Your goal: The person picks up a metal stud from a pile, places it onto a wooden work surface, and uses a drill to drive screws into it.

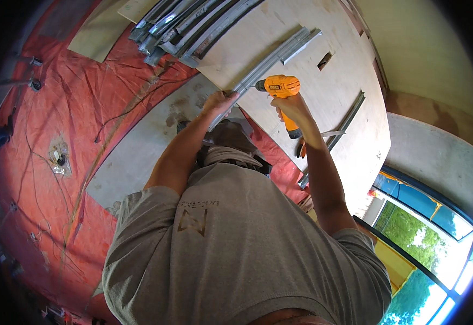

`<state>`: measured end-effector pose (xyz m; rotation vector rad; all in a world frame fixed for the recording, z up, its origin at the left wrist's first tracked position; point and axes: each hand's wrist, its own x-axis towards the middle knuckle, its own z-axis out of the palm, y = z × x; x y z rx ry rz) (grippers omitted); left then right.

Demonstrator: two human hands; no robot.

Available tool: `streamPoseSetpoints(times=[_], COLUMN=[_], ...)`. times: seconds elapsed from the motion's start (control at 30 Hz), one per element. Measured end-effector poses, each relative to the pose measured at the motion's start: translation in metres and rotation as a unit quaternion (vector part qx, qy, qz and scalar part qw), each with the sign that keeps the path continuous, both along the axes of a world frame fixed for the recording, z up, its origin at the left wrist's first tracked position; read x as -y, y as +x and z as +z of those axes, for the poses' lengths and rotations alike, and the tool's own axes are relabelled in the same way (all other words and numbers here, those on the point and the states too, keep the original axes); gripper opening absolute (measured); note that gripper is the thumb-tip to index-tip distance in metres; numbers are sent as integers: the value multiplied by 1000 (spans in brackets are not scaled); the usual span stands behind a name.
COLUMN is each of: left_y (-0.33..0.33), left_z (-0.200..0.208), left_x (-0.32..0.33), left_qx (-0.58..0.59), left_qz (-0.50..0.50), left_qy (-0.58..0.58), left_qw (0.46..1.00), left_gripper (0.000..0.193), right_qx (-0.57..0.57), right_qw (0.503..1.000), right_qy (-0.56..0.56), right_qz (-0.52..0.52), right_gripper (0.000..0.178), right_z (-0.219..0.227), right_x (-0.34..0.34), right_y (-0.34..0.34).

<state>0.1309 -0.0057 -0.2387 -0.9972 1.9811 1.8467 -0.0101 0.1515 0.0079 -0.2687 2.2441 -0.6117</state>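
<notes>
My right hand (294,108) is wrapped round the grip of an orange cordless drill (283,85). The drill's black chuck points left, and its tip meets or nearly meets a long grey metal channel (258,71); I cannot tell which. Closed on that channel near its lower end is my left hand (219,103). The channel slants up and right over a pale plywood sheet (350,70), with a shorter metal piece (301,47) beside its far end. Below the drill, a tool with orange and black handles (301,148) shows partly behind my right forearm.
Several metal channels (177,27) lie bundled at the upper left. Another metal strip (347,120) rests on the plywood, right of my arm. Red sheeting (47,108) with loose cables covers the floor at left, beside a grey board (139,157). Windows (426,233) stand at lower right.
</notes>
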Motion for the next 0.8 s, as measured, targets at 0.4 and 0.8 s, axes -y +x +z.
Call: streamPoseSetpoints(times=[0.4,0.8], left_y=[-3,-60], left_z=[56,5], left_x=[-22,-31], left_qx=[-28,-262], left_qz=[-22,3], left_qy=[-443,-296], left_qw=[896,919], left_gripper=[69,57], right_qx=[60,79], right_qw=[997,995], right_qy=[-38,-61], right_qz=[2,32], right_gripper=[31,32], right_z=[13,-6], right_x=[-14,-28], right_y=[-22,-43])
